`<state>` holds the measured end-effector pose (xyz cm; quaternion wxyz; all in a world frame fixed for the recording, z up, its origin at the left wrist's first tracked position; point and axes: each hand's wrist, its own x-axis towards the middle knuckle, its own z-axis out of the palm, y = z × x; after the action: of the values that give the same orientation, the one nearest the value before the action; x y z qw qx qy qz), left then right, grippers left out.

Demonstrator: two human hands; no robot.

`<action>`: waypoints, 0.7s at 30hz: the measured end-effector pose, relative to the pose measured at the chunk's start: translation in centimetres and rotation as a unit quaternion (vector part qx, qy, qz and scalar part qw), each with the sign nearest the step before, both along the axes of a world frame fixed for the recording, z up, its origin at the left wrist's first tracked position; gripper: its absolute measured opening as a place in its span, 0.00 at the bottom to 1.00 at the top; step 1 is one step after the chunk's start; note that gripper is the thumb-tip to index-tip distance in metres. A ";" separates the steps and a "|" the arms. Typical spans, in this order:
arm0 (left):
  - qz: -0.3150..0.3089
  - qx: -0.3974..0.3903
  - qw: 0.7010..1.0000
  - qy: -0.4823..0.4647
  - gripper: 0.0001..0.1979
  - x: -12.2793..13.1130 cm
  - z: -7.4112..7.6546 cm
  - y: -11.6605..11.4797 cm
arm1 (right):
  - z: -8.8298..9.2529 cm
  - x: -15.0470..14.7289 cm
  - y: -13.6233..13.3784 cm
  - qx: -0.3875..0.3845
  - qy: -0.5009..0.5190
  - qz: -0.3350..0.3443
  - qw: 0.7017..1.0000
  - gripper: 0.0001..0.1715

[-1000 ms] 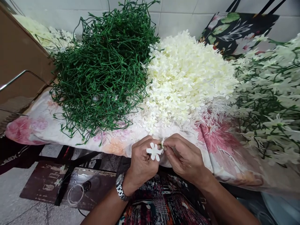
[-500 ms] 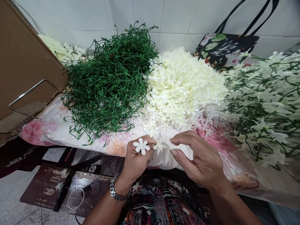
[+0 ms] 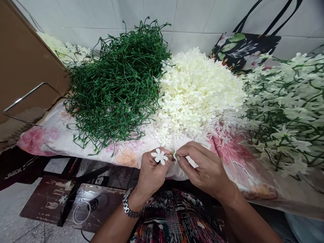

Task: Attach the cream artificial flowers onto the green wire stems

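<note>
My left hand (image 3: 152, 173) is closed in a pinch near the front edge of the cloth-covered surface. A white five- or six-petalled artificial flower (image 3: 159, 156) shows above its fingers; the stem is hidden in the grip. At the fingertips a second small artificial flower (image 3: 174, 155) is seen side-on. My right hand (image 3: 206, 167) pinches that second flower from the right with thumb and forefinger. Beyond my hands lie a pile of green plastic stems (image 3: 116, 84) and a heap of loose white blossoms (image 3: 197, 91), with fine white stamens (image 3: 222, 123) along its near side.
White flowers on green stems (image 3: 293, 101) are heaped at the right. A floral bag (image 3: 243, 50) leans on the tiled wall behind. A cardboard box (image 3: 30, 60) and a metal wire handle (image 3: 25, 99) stand left. Below, a tape roll (image 3: 81, 212) lies on a brown bench (image 3: 103, 199).
My right hand has moved left, and its open fingers have closed on the second flower. My left hand has shifted slightly right with the flowers.
</note>
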<state>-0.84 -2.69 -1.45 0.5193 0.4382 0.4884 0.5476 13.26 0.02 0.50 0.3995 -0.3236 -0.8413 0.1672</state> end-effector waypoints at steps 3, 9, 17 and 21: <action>0.018 -0.012 0.999 0.028 0.10 0.2 0.1 0.3 | -0.5 -0.2 0.3 -0.008 0.007 -0.008 1.000 0.07; 0.025 -0.027 0.998 0.053 0.12 0.4 0.2 0.5 | -1.1 -0.5 0.5 -0.012 0.019 -0.025 0.999 0.08; -0.034 -0.014 0.998 0.051 0.06 -0.3 0.3 0.0 | -0.1 0.6 0.4 -0.046 0.029 -0.019 0.998 0.08; -0.093 0.052 0.991 0.077 0.26 -0.9 1.4 -0.6 | 1.9 2.9 -0.2 -0.027 0.052 -0.076 0.995 0.08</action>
<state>-1.70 -3.25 -0.06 0.5055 0.5490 0.4544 0.4864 16.18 -0.19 2.36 0.4451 -0.3878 -0.7879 0.1752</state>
